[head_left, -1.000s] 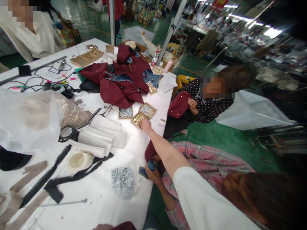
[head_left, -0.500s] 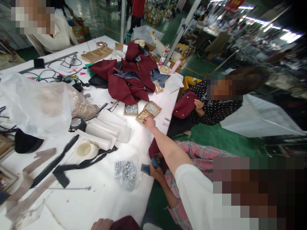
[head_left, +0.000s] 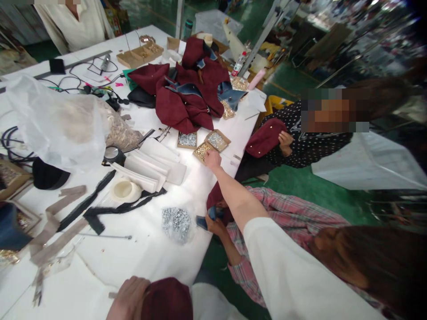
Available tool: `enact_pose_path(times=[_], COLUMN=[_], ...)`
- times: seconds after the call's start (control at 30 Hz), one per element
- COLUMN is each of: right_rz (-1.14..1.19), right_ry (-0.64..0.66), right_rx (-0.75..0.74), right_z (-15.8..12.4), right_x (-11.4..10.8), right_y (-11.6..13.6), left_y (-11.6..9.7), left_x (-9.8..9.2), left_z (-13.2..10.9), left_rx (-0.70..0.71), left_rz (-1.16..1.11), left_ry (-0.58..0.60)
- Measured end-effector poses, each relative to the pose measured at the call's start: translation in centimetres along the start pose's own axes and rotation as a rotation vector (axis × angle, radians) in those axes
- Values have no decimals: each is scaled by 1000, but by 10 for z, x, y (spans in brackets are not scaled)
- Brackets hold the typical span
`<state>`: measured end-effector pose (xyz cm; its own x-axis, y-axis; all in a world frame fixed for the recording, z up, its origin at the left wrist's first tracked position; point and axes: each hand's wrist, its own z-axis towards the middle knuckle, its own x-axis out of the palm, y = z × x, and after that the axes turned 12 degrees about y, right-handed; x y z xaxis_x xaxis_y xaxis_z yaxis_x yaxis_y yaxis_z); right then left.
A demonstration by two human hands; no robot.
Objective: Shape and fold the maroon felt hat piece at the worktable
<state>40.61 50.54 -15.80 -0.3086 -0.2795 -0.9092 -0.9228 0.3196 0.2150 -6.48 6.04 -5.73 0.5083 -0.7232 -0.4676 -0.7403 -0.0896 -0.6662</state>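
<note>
Right hand (head_left: 212, 158): at end of outstretched arm in white sleeve (head_left: 287, 275), fingers bent down onto gold-stud box (head_left: 203, 151) near table's far right edge; pinching a stud or merely touching, cannot tell. Gold-stud box: small cardboard tray, touching the hand at its 4 o'clock corner. Silver-stud boxes: one (head_left: 187, 139) at 10 o'clock of gold-stud box, one (head_left: 217, 140) at 2 o'clock, all three just beside each other. Left hand (head_left: 128, 300): at bottom edge of view, curled around maroon cloth (head_left: 167, 300), gripping it against table edge. Table (head_left: 147, 266): white top. Maroon heap (head_left: 187, 95): garments with blue lining, at 12 o'clock of boxes. White strips (head_left: 150, 166): stacked, at 9 o'clock of boxes. Bag of silver studs (head_left: 176, 221): clear plastic, at 6 o'clock of boxes, well apart. White cup form (head_left: 126, 190): at 7 o'clock of strips, lying on black strap (head_left: 100, 218). Large plastic bag (head_left: 63, 124): crumpled, at far left. Cables (head_left: 96, 86): at table's far side. Seated person in plaid shirt (head_left: 287, 222): under outstretched arm, hand (head_left: 213, 224) holding blue piece at table edge. Person in dotted top (head_left: 300, 146): at 3 o'clock of boxes, holding maroon piece (head_left: 263, 140). Standing person in cream shirt (head_left: 76, 22): at far corner.
</note>
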Motion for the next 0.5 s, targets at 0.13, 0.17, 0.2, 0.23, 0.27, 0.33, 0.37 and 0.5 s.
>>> enact_pose_path(times=[0.13, 0.17, 0.2, 0.23, 0.27, 0.33, 0.37, 0.5], right_rz=[123, 180, 244, 308, 369, 454, 470, 366], right_ry=[-197, -247, -275, -262, -201, 75, 239, 700], right_rx=[-146, -213, -288, -372, -466, -692, -792, -955], right_z=[-38, -55, -76, -103, -134, -207, -245, -366], right_x=[4, 9, 15, 22, 29, 45, 53, 80], right_y=[16, 24, 34, 45, 58, 82, 93, 111], left_y=[-10, -13, -16, -18, -19, -18, -18, -16], left_x=[-1, 1, 4, 8, 13, 24, 29, 42], left_z=[-11, -11, -9, -7, -6, -4, -4, -11], left_rx=[107, 146, 187, 221, 247, 288, 304, 316], left_rz=[20, 43, 59, 75, 85, 85, 75, 11], left_ry=[-12, -17, -13, -27, -51, -120, -158, -245])
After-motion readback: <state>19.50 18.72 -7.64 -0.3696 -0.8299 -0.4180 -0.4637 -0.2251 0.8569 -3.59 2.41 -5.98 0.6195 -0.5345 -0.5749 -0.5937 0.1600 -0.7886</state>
